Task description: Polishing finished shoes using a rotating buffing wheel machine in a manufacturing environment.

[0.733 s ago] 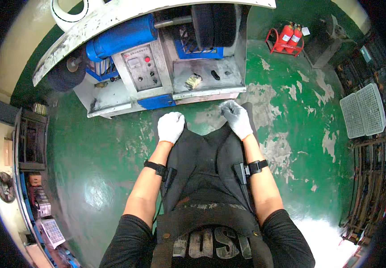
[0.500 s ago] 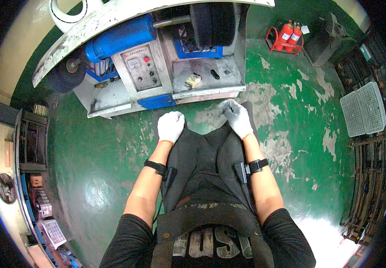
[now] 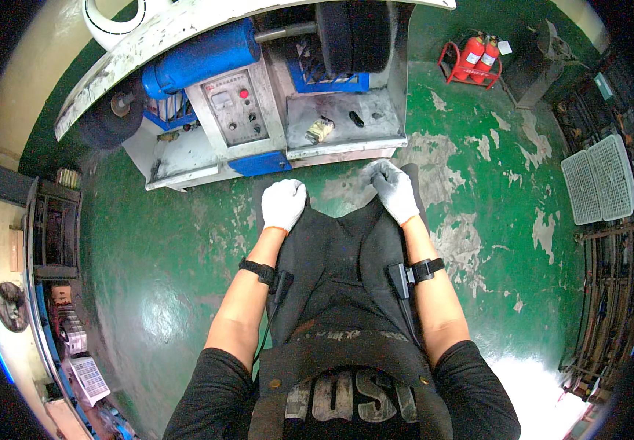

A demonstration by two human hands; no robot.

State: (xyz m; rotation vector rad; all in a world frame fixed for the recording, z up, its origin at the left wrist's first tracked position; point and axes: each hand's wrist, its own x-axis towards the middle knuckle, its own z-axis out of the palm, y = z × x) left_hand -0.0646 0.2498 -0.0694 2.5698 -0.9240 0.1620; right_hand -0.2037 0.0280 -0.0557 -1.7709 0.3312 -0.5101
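The left hand [image 3: 283, 204] and right hand [image 3: 392, 192], gloved and curled narrow, rest on the dark apron [image 3: 339, 253] near its far corners, below the machine's [image 3: 269, 110] front edge; whether they pinch cloth, I cannot tell. Best rested evenly, wrists loose, cloth clear of the black wheel [image 3: 354, 40].

The middle of the room is bright. A shiny white spot glows on the green floor [image 3: 185, 249], and the lower right is so bright it turns plain white. It is dark under the white hood [image 3: 177, 33] and by the racks [image 3: 614, 308]. The left hand [image 3: 284, 204] and right hand [image 3: 392, 192] look clear. Edges bend, and the corners are black.
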